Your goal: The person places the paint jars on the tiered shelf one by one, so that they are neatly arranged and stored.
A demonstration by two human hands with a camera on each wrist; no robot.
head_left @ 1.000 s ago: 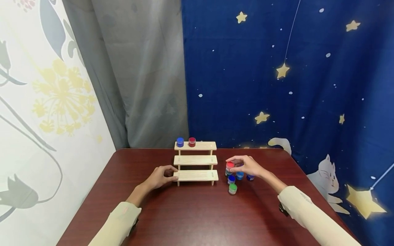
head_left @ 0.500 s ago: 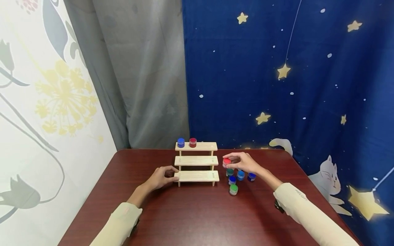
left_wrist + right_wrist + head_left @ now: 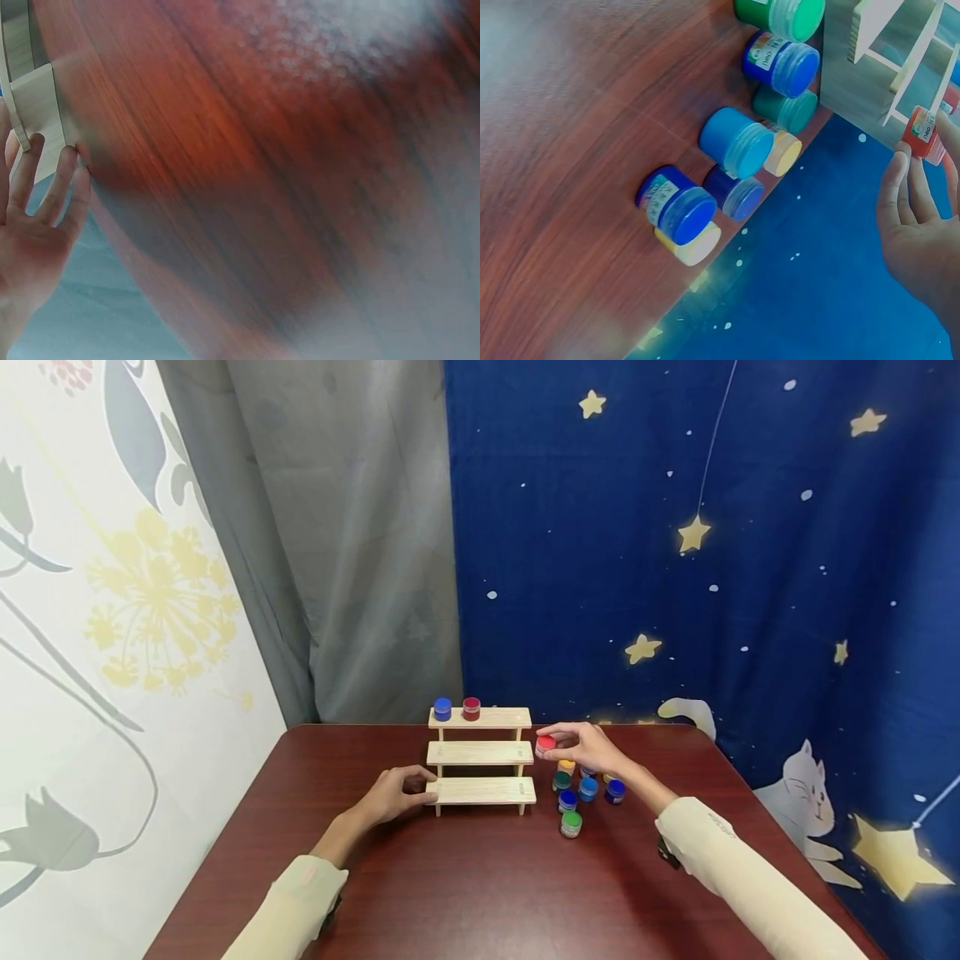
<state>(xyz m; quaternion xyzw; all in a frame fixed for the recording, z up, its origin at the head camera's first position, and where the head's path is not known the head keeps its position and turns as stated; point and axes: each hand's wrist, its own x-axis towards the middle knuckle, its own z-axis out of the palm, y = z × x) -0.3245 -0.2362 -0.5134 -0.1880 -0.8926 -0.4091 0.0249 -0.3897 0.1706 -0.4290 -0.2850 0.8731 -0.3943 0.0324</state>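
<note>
A three-tier wooden stand (image 3: 480,791) rises in steps on the table. My left hand (image 3: 393,795) holds the left end of its lowest board, thumb at the front edge; in the left wrist view the fingers (image 3: 54,195) reach along the board's end. My right hand (image 3: 588,747) pinches a small red paint jar (image 3: 545,745) between thumb and fingers, just right of the middle tier; the jar's label shows in the right wrist view. On the top tier's left half, a blue paint jar (image 3: 442,709) and a dark red paint jar (image 3: 471,709) stand side by side.
Several paint jars cluster right of the stand, with a green one (image 3: 571,824) in front, a light blue one (image 3: 588,789) and a dark blue one (image 3: 615,791) behind. A yellow jar (image 3: 566,767) sits below the right hand. Curtains (image 3: 375,568) hang behind the table (image 3: 480,885).
The right hand has lifted the red paint jar off the cluster and carried it left and upward toward the stand, uncovering jars beneath. The left hand stays at the stand.
</note>
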